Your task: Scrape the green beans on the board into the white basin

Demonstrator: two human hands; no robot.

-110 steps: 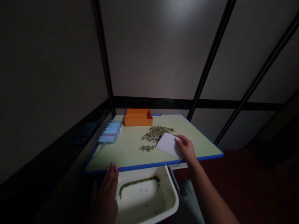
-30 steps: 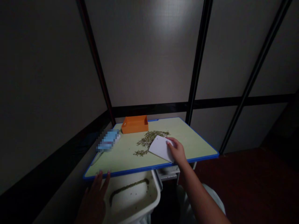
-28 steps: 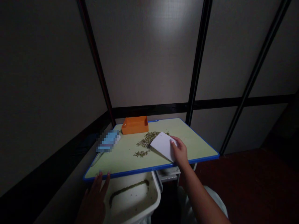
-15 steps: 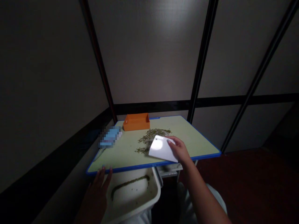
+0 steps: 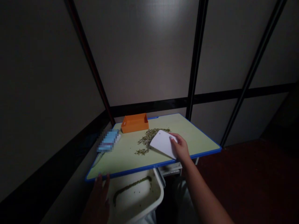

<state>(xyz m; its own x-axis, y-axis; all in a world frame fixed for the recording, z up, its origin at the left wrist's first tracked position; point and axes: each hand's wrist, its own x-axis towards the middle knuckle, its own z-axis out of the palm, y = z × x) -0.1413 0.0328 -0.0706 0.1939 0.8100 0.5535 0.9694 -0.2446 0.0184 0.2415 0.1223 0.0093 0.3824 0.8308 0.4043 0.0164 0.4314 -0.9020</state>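
Observation:
My right hand point(image 5: 179, 147) grips a white flat plastic scraper point(image 5: 163, 142) with a small hole near one corner. The scraper is tilted over the table, beside a scattered pile of small greenish-brown grains point(image 5: 148, 135). A smaller patch of the grains point(image 5: 141, 151) lies in front of the main pile. In shadow at the lower left, my left hand point(image 5: 99, 196) is open, its fingers stretched toward the table's front edge. Beside it, below that edge, a white tub point(image 5: 158, 199) has a dark line of similar grains on its bottom.
The pale table point(image 5: 191, 133) has a blue rim. An orange open tray point(image 5: 135, 126) stands at its back left. At the left edge lies a blurred-out blue item point(image 5: 108, 140) with something pale under it. Wall panels rise behind and to the left.
The scraper has turned in my right hand and its left end has shifted slightly up. My left hand stays near the table edge. The whole view has shifted slightly.

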